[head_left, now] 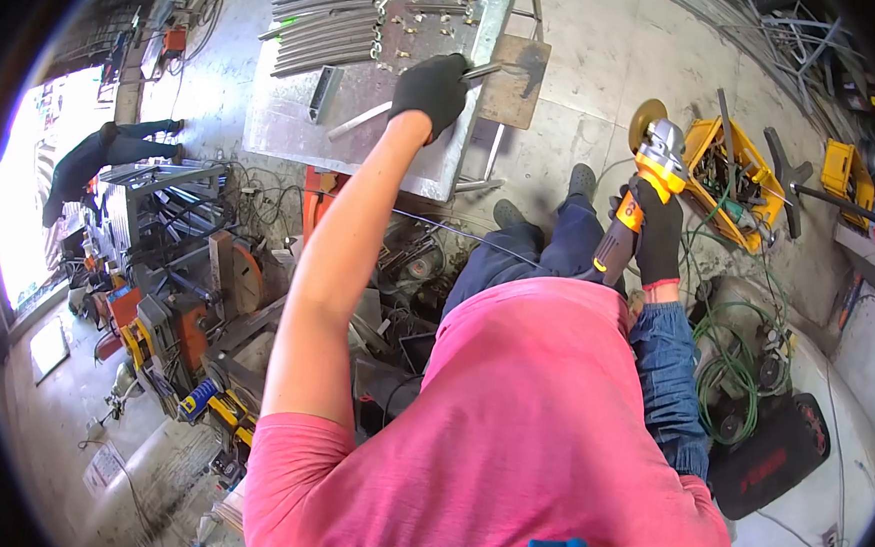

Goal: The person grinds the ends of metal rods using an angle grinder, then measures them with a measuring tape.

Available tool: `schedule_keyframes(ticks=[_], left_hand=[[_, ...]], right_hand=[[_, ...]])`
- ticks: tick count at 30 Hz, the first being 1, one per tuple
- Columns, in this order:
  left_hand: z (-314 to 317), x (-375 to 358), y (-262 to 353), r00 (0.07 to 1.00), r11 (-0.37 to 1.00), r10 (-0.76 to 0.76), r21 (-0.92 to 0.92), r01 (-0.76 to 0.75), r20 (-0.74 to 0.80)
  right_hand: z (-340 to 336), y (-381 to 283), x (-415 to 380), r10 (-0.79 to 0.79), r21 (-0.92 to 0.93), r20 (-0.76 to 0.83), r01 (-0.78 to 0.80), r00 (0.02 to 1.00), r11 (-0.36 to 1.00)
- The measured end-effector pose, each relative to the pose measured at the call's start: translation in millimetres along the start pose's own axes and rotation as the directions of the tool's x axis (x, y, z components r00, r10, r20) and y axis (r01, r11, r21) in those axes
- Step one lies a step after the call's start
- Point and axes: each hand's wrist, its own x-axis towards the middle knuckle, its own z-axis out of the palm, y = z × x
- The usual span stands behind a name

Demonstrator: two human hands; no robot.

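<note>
My left hand (430, 95), in a black glove, is closed around a thin metal rod (360, 120) over the metal table (276, 128). One end of the rod reaches past the table's right edge, above a brown board (514, 81). In my right hand (658, 225), also gloved in black, is a yellow angle grinder (658, 165), held by its body away from the table, its round disc (647, 126) facing up and left. A short metal channel piece (323, 94) lies left of my left hand. Rows of metal tubes (321, 41) and small metal fittings (412, 31) lie farther back.
Yellow crates (709, 180) of tools stand on the floor at right. A green hose (737, 377) is coiled near a black speaker-like case (772, 459). Metal frames (162, 196) and tools crowd the left side, where another person (94, 162) bends over. Cables cross the floor.
</note>
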Motion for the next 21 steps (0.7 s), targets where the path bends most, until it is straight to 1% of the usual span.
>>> schedule_keyframes(ticks=[1,2,3,5,6,7,9,10,12,13,15,16,17,19,20,21], left_hand=[[7,-6,-10,0.989,0.986,-0.091,-0.148,0.073,-0.117],[14,-12,-18,0.964,0.973,-0.200,-0.155,0.174,-0.175],[24,-16,-26,0.932,0.953,-0.279,-0.188,0.238,-0.233],[42,-22,-35,0.870,0.922,-0.380,-0.207,0.328,-0.314],[52,-22,-37,0.848,0.925,-0.379,-0.171,0.338,-0.370],[51,-21,-31,0.829,0.914,-0.406,-0.169,0.369,-0.385],[47,-18,-24,0.809,0.894,-0.443,-0.118,0.433,-0.386],[42,-19,-25,0.796,0.885,-0.461,-0.130,0.448,-0.393],[35,-17,-31,0.821,0.867,-0.498,-0.147,0.476,-0.277],[35,-18,-34,0.809,0.858,-0.513,-0.157,0.489,-0.286],[30,-21,-36,0.795,0.893,-0.450,-0.224,0.391,-0.408],[25,-27,-34,0.798,0.881,-0.470,-0.255,0.398,-0.378],[24,-37,-28,0.791,0.877,-0.477,-0.263,0.401,-0.383],[17,-66,-5,0.835,0.886,-0.407,-0.382,0.263,-0.369],[39,-80,2,0.957,0.830,-0.234,-0.547,0.106,-0.170],[64,-96,10,1.000,0.704,-0.003,-0.710,-0.003,-0.008]], right_hand=[[0,0,0,-0.051,-0.057,-0.020,0.050,0.998,0.997],[1,-1,-1,-0.039,-0.013,-0.021,0.038,0.999,0.999],[2,-2,0,0.025,0.040,-0.022,-0.024,0.999,0.999],[14,-18,-7,0.041,0.116,-0.007,-0.040,0.999,0.992],[15,-20,-5,0.055,0.140,0.037,-0.059,0.998,0.988],[21,-26,-6,0.044,0.134,0.059,-0.052,0.997,0.990],[30,-39,-8,0.083,0.161,0.069,-0.093,0.994,0.983],[33,-42,-5,0.101,0.172,0.094,-0.116,0.990,0.978],[42,-51,-2,0.086,0.166,0.122,-0.106,0.989,0.980],[49,-56,-1,0.080,0.174,0.132,-0.103,0.988,0.979],[63,-68,1,0.069,0.176,0.189,-0.102,0.980,0.979],[70,-74,1,0.064,0.188,0.224,-0.108,0.972,0.976],[77,-79,0,0.059,0.181,0.232,-0.102,0.971,0.978],[94,-91,-2,0.013,0.212,0.346,-0.091,0.938,0.973],[101,-92,0,-0.001,0.245,0.403,-0.106,0.915,0.964],[111,-95,-3,0.001,0.236,0.417,-0.110,0.909,0.966]])
